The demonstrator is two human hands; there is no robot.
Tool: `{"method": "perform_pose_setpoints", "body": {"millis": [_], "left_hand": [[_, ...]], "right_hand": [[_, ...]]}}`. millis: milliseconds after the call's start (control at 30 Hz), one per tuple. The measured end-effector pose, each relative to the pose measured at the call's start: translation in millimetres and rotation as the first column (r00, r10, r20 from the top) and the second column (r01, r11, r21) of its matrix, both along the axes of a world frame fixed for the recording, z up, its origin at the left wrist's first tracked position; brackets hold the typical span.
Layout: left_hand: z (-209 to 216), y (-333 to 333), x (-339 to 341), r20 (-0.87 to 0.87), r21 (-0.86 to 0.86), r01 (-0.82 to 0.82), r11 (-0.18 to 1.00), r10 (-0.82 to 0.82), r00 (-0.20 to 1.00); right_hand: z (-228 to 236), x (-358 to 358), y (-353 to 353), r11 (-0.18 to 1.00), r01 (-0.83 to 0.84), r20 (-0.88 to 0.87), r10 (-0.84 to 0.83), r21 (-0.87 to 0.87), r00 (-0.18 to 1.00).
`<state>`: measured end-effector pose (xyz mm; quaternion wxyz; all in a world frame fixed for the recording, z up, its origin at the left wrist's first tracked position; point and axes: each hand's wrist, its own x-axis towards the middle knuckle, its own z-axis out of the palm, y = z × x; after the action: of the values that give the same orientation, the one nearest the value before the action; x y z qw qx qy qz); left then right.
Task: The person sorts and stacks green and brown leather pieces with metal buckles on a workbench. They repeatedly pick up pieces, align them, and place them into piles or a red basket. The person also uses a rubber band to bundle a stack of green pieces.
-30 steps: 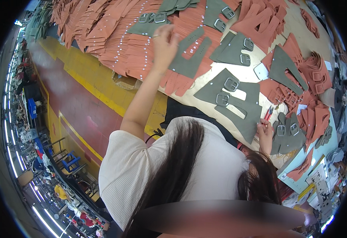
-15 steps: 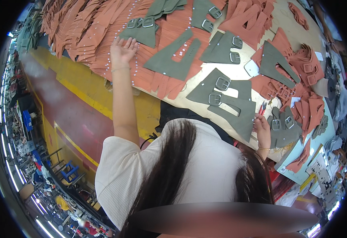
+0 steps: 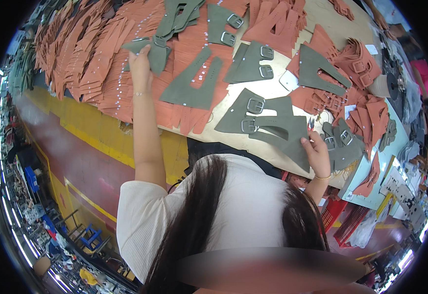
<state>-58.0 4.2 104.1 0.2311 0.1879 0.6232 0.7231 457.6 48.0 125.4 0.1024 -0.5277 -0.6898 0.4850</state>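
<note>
My left hand [image 3: 140,64] reaches to the far left, its fingers closed on a dark green leather piece [image 3: 159,60] with metal buckles. That piece is tilted up off the orange leather pieces under it. Close in front of me, my right hand [image 3: 316,153] has its thumb and fingers bent at the right edge of another green leather piece [image 3: 290,139]; it seems to pinch that edge. This one overlaps a buckled green piece [image 3: 234,116]. Red-handled snips [image 3: 311,124] lie just beyond my right fingers, partly hidden by them.
Layered orange leather pieces [image 3: 84,54] cover the left of the table. More green pieces [image 3: 192,85] lie across the middle, with orange buckled straps [image 3: 317,100] and a spool [image 3: 380,86] at right. A red crate [image 3: 348,228] stands below the table. A person's arm [image 3: 378,17] shows far right.
My left hand has gone from open, palm up, to gripping the buckled green piece, whose left side is lifted. My right hand has shifted slightly away from me. The whole view has shifted.
</note>
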Motion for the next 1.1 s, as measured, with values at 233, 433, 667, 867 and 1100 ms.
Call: {"method": "perform_pose_setpoints", "body": {"millis": [233, 433, 667, 867, 1100], "left_hand": [[66.6, -10.9, 82.0, 0.187, 0.239, 0.465, 0.853, -0.510, 0.840], [56.1, -14.6, 173.6, 0.563, 0.468, 0.575, 0.671, -0.728, 0.392], [54.6, -22.4, 203.2, 0.629, 0.640, 0.560, 0.526, -0.777, 0.011], [56.0, -20.5, 197.4, 0.621, 0.683, 0.534, 0.498, -0.781, -0.065], [54.1, -17.5, 179.3, 0.707, 0.257, 0.784, 0.565, -0.663, 0.246]], "right_hand": [[85.8, -26.6, 14.1, 0.998, -0.025, -0.599, -0.016, -0.060, 0.801], [78.1, -85.0, 32.1, 0.992, -0.012, -0.781, -0.093, -0.127, 0.618], [53.3, -95.0, 39.9, 0.991, 0.042, -0.564, -0.109, -0.130, 0.819], [47.8, -83.6, 40.0, 0.996, 0.055, -0.506, -0.082, -0.069, 0.858], [26.9, -89.0, 43.9, 0.997, 0.065, -0.429, -0.038, 0.048, 0.902]]}}
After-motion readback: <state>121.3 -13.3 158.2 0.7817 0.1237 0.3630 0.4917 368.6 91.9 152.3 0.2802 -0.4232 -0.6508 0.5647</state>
